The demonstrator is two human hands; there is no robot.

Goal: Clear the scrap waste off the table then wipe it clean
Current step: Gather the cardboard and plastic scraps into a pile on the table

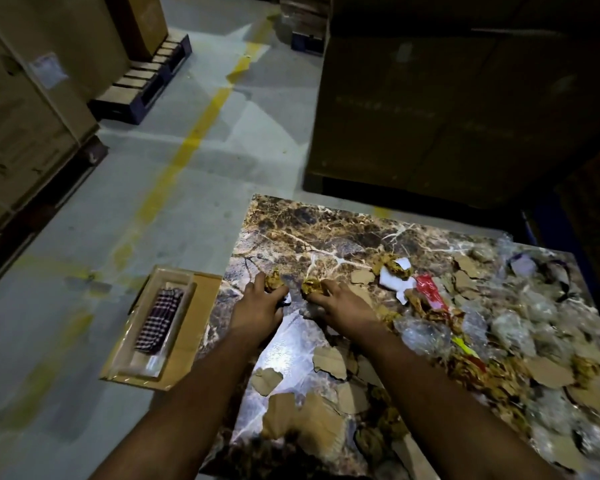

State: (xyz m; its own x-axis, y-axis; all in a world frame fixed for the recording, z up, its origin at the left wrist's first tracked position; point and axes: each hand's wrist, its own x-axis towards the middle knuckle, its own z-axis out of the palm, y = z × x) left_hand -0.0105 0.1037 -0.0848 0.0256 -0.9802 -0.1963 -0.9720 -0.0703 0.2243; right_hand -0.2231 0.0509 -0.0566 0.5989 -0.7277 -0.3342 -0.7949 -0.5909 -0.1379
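A brown marble-patterned table (302,233) carries scattered scrap. Torn cardboard pieces (329,362) lie near the front, and crumpled clear plastic (426,332), a red wrapper (428,289) and white paper (390,280) lie to the right. My left hand (257,306) grips a crumpled yellow-brown paper wad (272,280) near the table's left edge. Beside it, my right hand (340,303) holds a second crumpled wad (312,287). Both wads sit at my fingertips on the tabletop.
A flat cardboard box (187,327) on the floor left of the table holds a clear tray with a checked cloth (158,318). Large cartons on pallets (146,84) stand at left, and a big carton (447,109) behind the table. Yellow line (187,147) marks the floor.
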